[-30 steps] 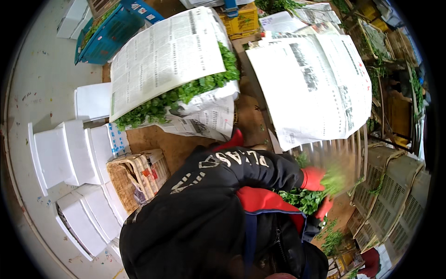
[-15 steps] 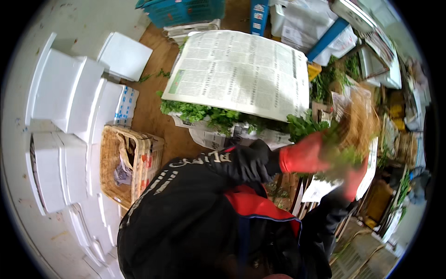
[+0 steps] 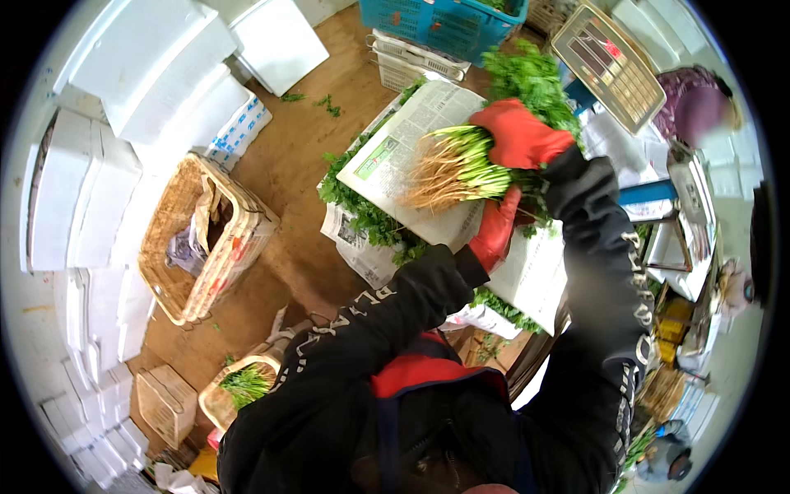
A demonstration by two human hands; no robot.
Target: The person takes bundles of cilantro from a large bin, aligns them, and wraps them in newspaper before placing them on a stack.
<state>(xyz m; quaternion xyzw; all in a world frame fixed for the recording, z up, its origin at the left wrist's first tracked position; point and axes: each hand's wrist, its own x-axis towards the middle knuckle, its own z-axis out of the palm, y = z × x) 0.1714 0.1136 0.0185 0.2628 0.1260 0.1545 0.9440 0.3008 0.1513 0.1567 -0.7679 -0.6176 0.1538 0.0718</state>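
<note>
A bunch of leafy greens [image 3: 461,169] with pale green stems and long brown roots lies across a sheet of newspaper [image 3: 391,148]. My right hand [image 3: 522,136], in a red glove, is wrapped over its stems from the far side. My left hand [image 3: 494,235], also red-gloved, is closed against the near side of the bunch, where foliage partly hides the fingers. The bunch's roots point left and its leaves [image 3: 531,78] spread to the far right. More greens [image 3: 362,210] stick out from under the newspaper's left edge.
White foam boxes [image 3: 70,185] are stacked along the left. Wicker baskets [image 3: 169,247] stand on the brown floor [image 3: 280,198]. At the back are a blue crate [image 3: 444,29] and a weighing scale [image 3: 609,70]. Racks with yellow items [image 3: 675,321] line the right side.
My hands have brought the bunch from the right, where it was blurred, leftward onto the newspaper. My right arm now reaches farther forward, and the whole view has shifted.
</note>
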